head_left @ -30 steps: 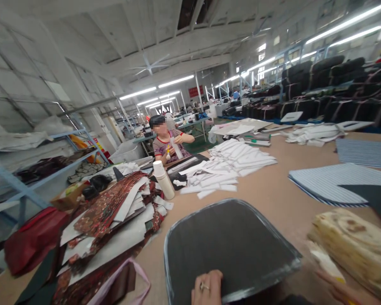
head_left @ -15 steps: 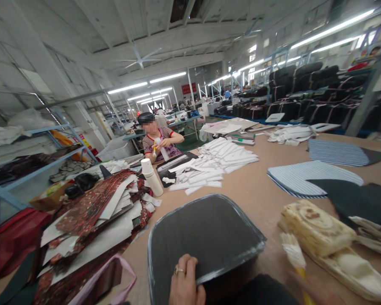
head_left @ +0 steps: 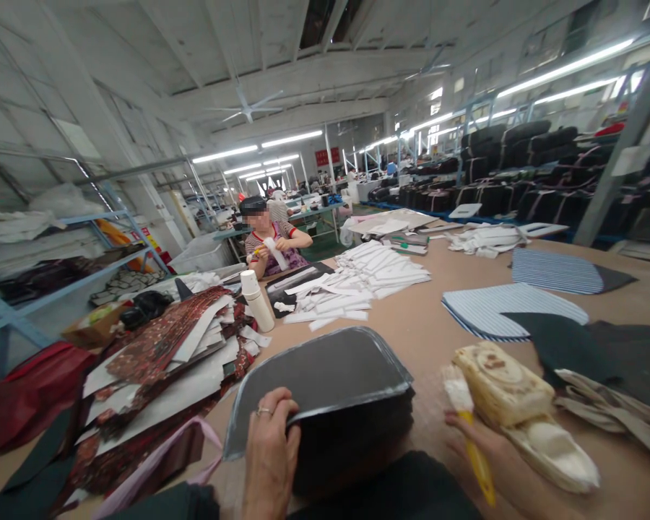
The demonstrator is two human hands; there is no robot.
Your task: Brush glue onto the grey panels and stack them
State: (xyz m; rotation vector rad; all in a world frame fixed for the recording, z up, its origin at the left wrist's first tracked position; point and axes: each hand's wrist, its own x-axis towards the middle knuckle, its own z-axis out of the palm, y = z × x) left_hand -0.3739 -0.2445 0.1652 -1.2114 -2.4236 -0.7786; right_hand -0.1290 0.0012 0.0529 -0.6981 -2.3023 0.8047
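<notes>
Dark panels, round-cornered and streaked whitish along edges, lie stacked.

one left hand and one right hand are counted, along with one ring, one yellow-handled brush, one stack of dark panels and one crusted, yellowed container. one cream bottle is seen, as are two blue-striped lots of cloth, one heap of white strips and one pink strap. nearby, one co-worker is seen. the strips and the panels are too overlapped to be counted one by one.
</notes>
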